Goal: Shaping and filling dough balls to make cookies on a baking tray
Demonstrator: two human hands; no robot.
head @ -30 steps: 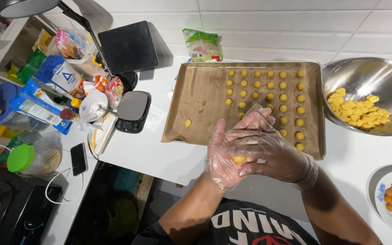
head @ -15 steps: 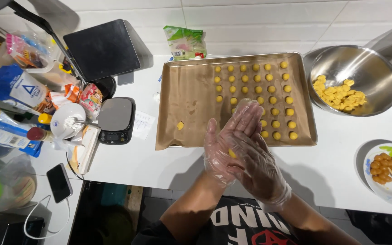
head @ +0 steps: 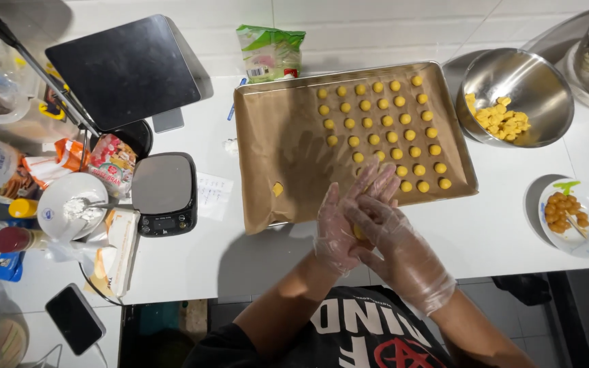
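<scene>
My left hand (head: 335, 235) and my right hand (head: 390, 228), both in clear plastic gloves, are pressed palm to palm over the near edge of a baking tray (head: 260, 204). A yellow dough ball (head: 357, 232) shows between the palms. Brown parchment lines the tray, and rows of several yellow dough balls (head: 386, 133) fill its right half. One single ball (head: 278, 189) lies apart on the left. A steel bowl (head: 516, 99) with yellow dough pieces stands right of the tray.
A digital kitchen scale (head: 165, 193) sits left of the tray, beside a white cup of flour (head: 73, 204) and food packets. A tablet (head: 127, 68) stands at the back left, a green bag (head: 270, 51) behind the tray. A small plate of orange filling balls (head: 570, 215) is at right. A phone (head: 75, 318) lies near left.
My hands stay pressed together and rub across each other, the fingers shifting angle. The camera has shifted, so the tray and bowl sit differently in view.
</scene>
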